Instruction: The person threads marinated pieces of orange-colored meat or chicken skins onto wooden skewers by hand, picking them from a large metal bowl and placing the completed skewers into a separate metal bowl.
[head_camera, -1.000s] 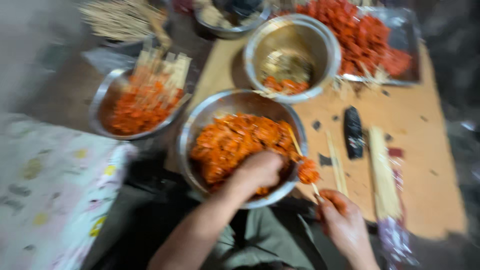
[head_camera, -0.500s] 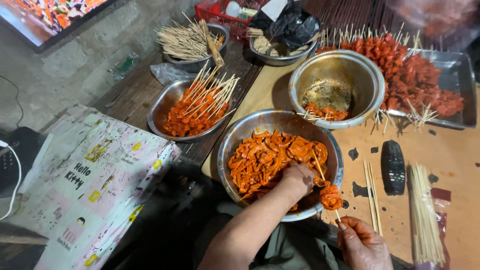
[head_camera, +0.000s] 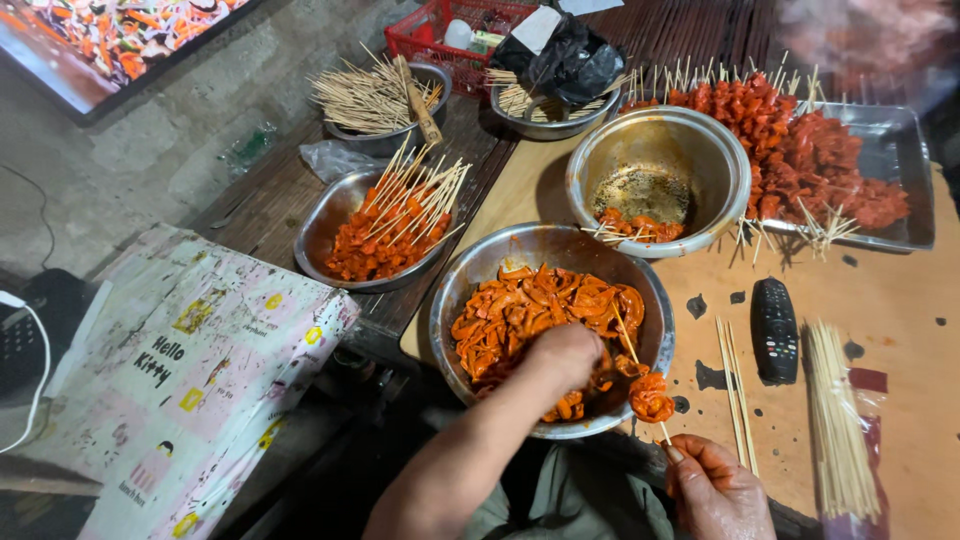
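While my left hand (head_camera: 563, 352) digs, fingers curled, into the meat bowl (head_camera: 460, 300), I watch. My right hand (head_camera: 715, 490) pinches a loaded skewer (head_camera: 648, 395).

Brown table (head_camera: 880, 330): steel bowls (head_camera: 655, 160), tray (head_camera: 900, 160), remote (head_camera: 774, 330), skewer bundle (head_camera: 838, 420).

Street-food prep table: skewers (head_camera: 400, 205), bowls (head_camera: 655, 135)

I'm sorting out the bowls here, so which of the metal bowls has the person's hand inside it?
The nearest bowl, full of loose orange marinated pieces: the left hand reaches into it. The other bowls farther back hold skewers or little food, and no hand.
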